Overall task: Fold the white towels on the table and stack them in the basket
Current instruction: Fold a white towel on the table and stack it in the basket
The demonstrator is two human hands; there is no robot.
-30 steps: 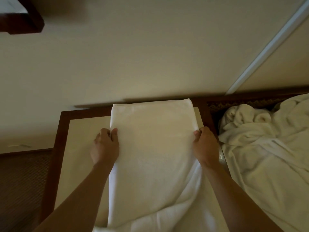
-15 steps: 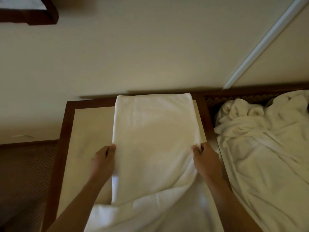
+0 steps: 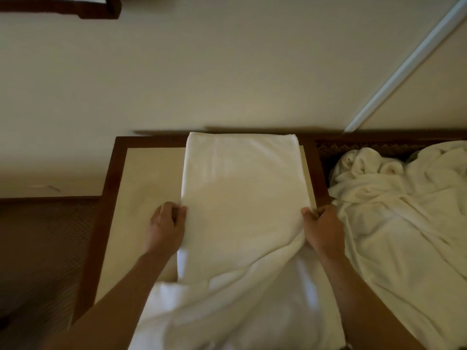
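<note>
We see a white towel [image 3: 242, 198] lying flat along the dark-framed table [image 3: 111, 188], its near end rumpled and hanging toward us. Our left hand [image 3: 165, 228] pinches its left edge and our right hand [image 3: 323, 229] grips its right edge. Unfolded white towels [image 3: 394, 210] lie heaped to the right.

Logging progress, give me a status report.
Left hand and right hand pinch the towel's side edges. Towel half-folded on table. Unfolded pile right.
</note>
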